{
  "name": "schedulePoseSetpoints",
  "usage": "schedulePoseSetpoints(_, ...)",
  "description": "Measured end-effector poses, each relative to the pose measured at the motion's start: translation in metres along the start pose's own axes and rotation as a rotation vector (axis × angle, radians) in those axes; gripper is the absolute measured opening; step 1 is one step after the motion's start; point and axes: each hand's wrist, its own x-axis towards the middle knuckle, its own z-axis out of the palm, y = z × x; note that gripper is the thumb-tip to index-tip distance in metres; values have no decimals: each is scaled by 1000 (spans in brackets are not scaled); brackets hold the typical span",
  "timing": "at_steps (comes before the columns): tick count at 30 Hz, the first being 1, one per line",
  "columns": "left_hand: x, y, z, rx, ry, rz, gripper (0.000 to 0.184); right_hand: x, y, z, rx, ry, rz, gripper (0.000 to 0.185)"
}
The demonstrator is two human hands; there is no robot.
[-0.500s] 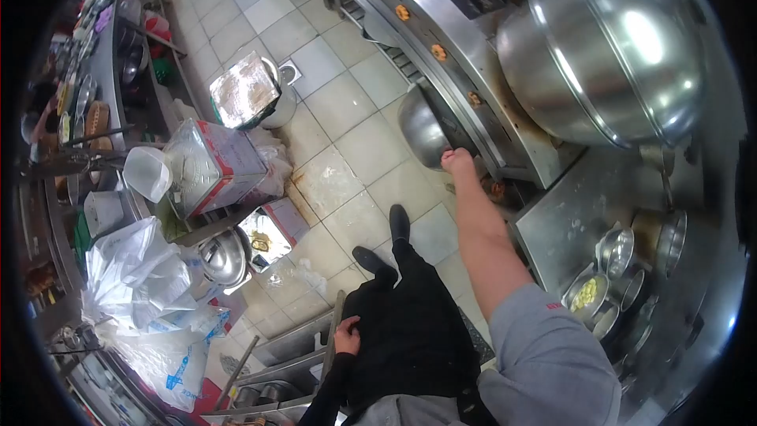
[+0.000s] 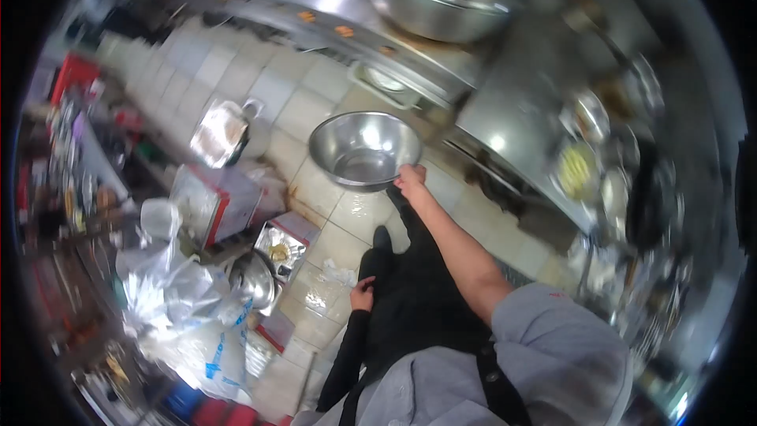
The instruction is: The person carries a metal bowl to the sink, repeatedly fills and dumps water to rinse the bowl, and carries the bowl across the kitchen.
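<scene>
Gripping the near rim of a wide stainless-steel basin (image 2: pixel 364 150), the right hand (image 2: pixel 410 179) holds it above the tiled floor (image 2: pixel 359 217), with the basin's open mouth facing up. The left hand (image 2: pixel 362 295) hangs beside the dark clothing (image 2: pixel 426 300), released, its fingers loosely bent around nothing visible. The basin is between the metal worktop (image 2: pixel 516 110) to the right and a red-edged box (image 2: pixel 230 207) on the left.
</scene>
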Motion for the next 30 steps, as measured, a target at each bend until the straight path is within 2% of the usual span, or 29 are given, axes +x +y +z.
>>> schedulePoseSetpoints(4, 12, -36, -8, 56, -132, -11, 32, -88, -5, -129, -88, 68, -70, 17)
schedulePoseSetpoints(6, 26, -69, -23, 207, -276, -7, 29, -125, 3, -202, 110, -12, -80, 19)
schedulePoseSetpoints(8, 20, -59, -34, 330, -388, -77, 27, -127, 30, -274, 211, 51, -18, 19)
schedulePoseSetpoints(10, -18, -7, -32, 623, -359, 145, 31, -150, 46, -345, 294, 217, 25, 15)
schedulePoseSetpoints(11, -19, -2, -30, 619, -405, 195, 33, -151, 63, -382, 381, 253, 37, 13)
schedulePoseSetpoints(12, 15, -38, -32, 850, -412, 335, 33, -151, 78, -414, 473, 289, 46, 11)
schedulePoseSetpoints(15, 28, -9, 3, 973, -637, 299, 33, -173, 111, -507, 527, 594, 144, 11)
schedulePoseSetpoints(18, 18, 43, 80, 1128, -854, 299, 32, -220, 146, -585, 737, 825, 0, 15)
schedulePoseSetpoints(19, 13, 59, 119, 1161, -915, 301, 32, -230, 148, -609, 904, 915, 30, 18)
schedulePoseSetpoints(22, -14, 104, 229, 1218, -1086, 292, 31, -276, 169, -697, 969, 1137, 95, 20)
schedulePoseSetpoints(23, -26, 116, 272, 1221, -1149, 281, 31, -262, 203, -726, 1056, 1195, -6, 19)
schedulePoseSetpoints(25, -49, 133, 362, 1255, -1305, 313, 30, -298, 213, -778, 1138, 1298, -115, 20)
schedulePoseSetpoints(26, -61, 137, 409, 1311, -1374, 374, 30, -321, 208, -805, 1163, 1348, -182, 20)
schedulePoseSetpoints(28, -90, 136, 504, 1596, -1453, 734, 33, -358, 201, -843, 1194, 1438, -202, 18)
schedulePoseSetpoints(30, -206, 171, 570, 1737, -1665, 1177, 37, -377, 197, -875, 1233, 1547, -286, 12)
